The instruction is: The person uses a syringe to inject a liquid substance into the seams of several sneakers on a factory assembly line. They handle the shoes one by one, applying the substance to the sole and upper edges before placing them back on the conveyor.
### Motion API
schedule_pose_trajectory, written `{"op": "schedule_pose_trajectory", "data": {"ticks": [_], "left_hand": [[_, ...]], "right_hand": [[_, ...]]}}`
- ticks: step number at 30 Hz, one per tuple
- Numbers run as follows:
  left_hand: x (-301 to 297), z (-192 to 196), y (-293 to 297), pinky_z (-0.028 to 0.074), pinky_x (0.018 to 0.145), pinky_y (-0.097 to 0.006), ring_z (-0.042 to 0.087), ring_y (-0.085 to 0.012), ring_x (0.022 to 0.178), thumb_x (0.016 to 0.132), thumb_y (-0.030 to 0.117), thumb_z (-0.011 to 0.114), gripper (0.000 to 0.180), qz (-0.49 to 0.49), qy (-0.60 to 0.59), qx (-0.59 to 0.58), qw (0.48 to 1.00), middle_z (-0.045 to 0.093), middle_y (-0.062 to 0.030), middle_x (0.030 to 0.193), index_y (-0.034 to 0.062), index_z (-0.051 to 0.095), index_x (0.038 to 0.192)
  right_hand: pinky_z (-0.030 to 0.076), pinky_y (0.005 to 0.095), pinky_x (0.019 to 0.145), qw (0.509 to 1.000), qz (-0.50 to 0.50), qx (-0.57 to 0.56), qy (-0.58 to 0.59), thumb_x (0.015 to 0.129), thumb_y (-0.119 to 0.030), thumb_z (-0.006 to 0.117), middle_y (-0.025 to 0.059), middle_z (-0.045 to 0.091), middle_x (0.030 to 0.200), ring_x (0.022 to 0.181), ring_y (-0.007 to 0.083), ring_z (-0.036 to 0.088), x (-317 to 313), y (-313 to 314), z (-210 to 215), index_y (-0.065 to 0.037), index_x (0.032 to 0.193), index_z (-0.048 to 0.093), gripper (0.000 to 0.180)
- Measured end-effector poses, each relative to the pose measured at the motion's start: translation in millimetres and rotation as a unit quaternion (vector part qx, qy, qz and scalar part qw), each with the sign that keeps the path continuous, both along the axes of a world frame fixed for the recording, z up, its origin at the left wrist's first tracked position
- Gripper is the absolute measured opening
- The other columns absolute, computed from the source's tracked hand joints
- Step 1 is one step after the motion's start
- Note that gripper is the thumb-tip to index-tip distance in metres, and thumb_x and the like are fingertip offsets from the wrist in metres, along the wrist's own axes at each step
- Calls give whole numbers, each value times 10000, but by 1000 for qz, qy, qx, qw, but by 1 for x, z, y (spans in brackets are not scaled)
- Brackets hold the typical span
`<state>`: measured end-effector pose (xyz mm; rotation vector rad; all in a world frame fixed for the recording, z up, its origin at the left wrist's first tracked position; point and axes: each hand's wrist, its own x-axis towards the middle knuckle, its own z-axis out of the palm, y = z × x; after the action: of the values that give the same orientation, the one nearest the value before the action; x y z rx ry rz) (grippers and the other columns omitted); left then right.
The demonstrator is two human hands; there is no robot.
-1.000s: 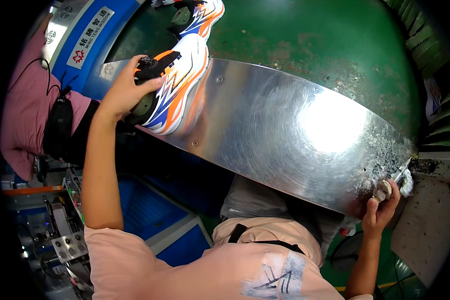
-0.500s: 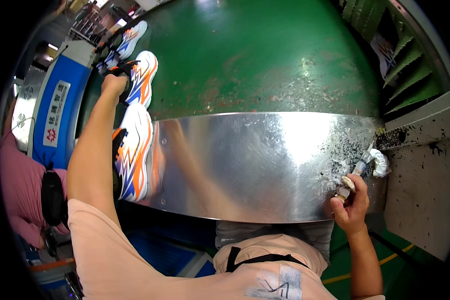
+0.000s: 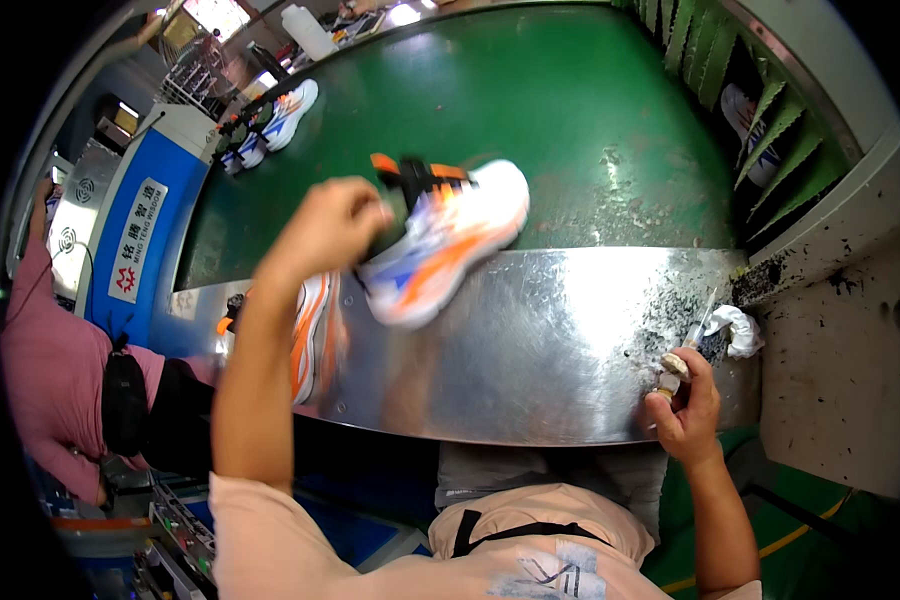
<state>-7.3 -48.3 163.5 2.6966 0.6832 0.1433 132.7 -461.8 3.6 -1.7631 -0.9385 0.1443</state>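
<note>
My left hand (image 3: 335, 225) is closed at the ankle opening of a white, orange and blue sneaker (image 3: 455, 240), holding it in the air over the seam between the green belt and the metal ledge. The shoe is tilted, toe up to the right, and a little blurred. Behind my left forearm, a second such sneaker (image 3: 312, 335) is partly hidden on the ledge. At the ledge's right end my right hand (image 3: 692, 410) grips a slim clear syringe (image 3: 698, 328), its thin tip pointing up and away. Beside it lies a crumpled white cloth or tissue (image 3: 740, 332).
Several sneakers (image 3: 275, 120) line the far left of the green belt (image 3: 570, 120). Another shoe (image 3: 755, 130) shows among green flaps (image 3: 790, 170) at the right. The metal ledge (image 3: 530, 350) has dark smears near my right hand. A person in pink (image 3: 55, 370) is at the left.
My left hand has lifted a sneaker from the belt's left side and carried it right, toward me. My right hand keeps its grip on the syringe, nearly in place.
</note>
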Motion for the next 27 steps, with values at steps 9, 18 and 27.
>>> {"op": "schedule_pose_trajectory", "data": {"ticks": [9,18,27], "left_hand": [[-39,32,-174,511,552,-242,686,-176,710,857,44,629,253,90,-43,-294,951,662,-132,851,0,539,1089],[24,34,-115,335,1115,-438,312,-362,1391,333,140,913,949,-346,144,97,922,514,-121,1373,115,604,1230],[-54,12,-163,496,902,-404,649,-323,995,487,66,788,521,-259,-66,143,953,684,-138,1037,28,688,997]], "right_hand": [[427,258,541,994,23,27,103,794,-225,754,45,569,803,602,120,500,-6,5,6,-57,1222,494,528],[505,321,662,994,28,-35,100,844,-302,712,133,639,920,699,221,626,-25,12,45,-95,1269,479,527],[377,232,542,986,24,55,155,870,-383,686,5,525,731,569,74,410,-50,-23,52,-67,1262,486,541]]}}
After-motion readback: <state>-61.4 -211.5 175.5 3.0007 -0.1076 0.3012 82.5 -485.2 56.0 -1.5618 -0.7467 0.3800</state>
